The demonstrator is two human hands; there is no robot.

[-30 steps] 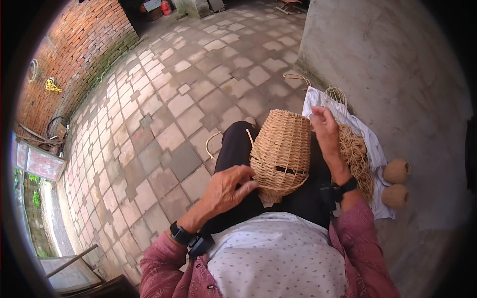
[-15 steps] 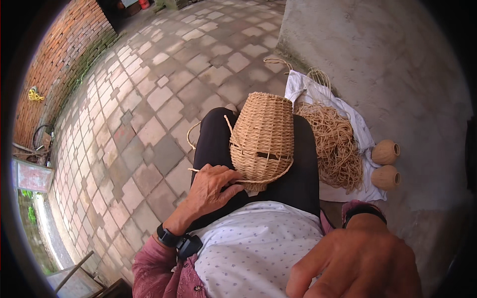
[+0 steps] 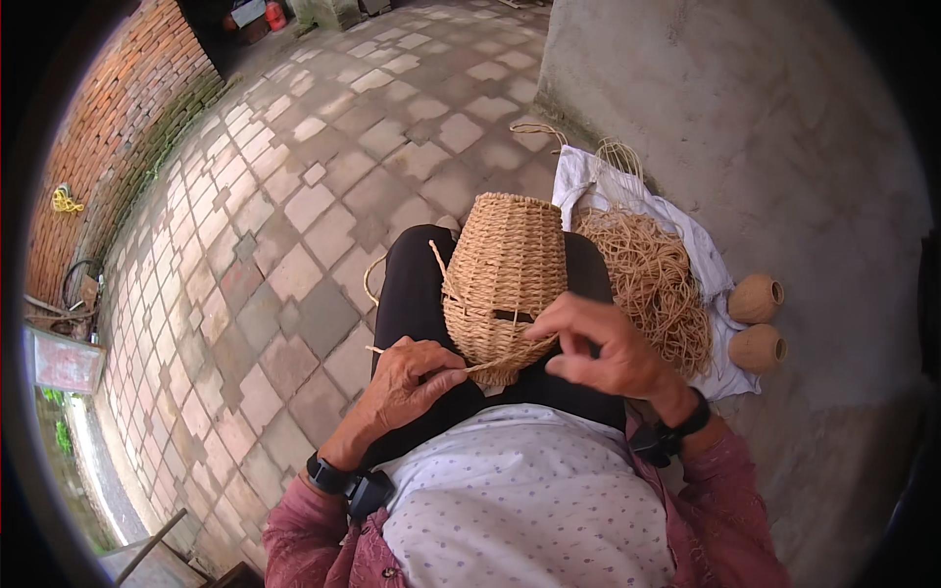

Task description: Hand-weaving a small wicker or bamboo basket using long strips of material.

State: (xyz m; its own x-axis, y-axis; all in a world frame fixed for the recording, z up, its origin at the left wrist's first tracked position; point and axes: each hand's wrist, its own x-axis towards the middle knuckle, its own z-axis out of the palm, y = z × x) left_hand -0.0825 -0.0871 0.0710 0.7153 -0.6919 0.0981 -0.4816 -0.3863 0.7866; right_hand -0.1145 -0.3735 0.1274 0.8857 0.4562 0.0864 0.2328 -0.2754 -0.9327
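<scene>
A woven straw-coloured basket (image 3: 505, 260) lies across my lap, narrowing toward its far end, with a dark slot-like gap in its near part. A twisted cord (image 3: 495, 366) runs along its near edge, and loose strand ends stick out at its left side. At the near left of the basket, my left hand (image 3: 410, 380) is closed, pinching the cord between thumb and fingers. My right hand (image 3: 608, 348) is at the basket's near right side, its bent fingers by the cord. Its thumb stands apart from the index finger, and the hand is slightly blurred.
To the right, a heap of tan cord (image 3: 652, 279) lies on a white sack (image 3: 578, 176). Beside it are two round, brown, hollow objects (image 3: 757, 298) with openings. A concrete surface (image 3: 745, 127) spans the right, patterned paving (image 3: 323, 196) the left, with a brick wall (image 3: 127, 108) beyond.
My right hand has moved from the near right up to the basket's right side. My left hand still pinches the cord. The whole view has shifted slightly.
</scene>
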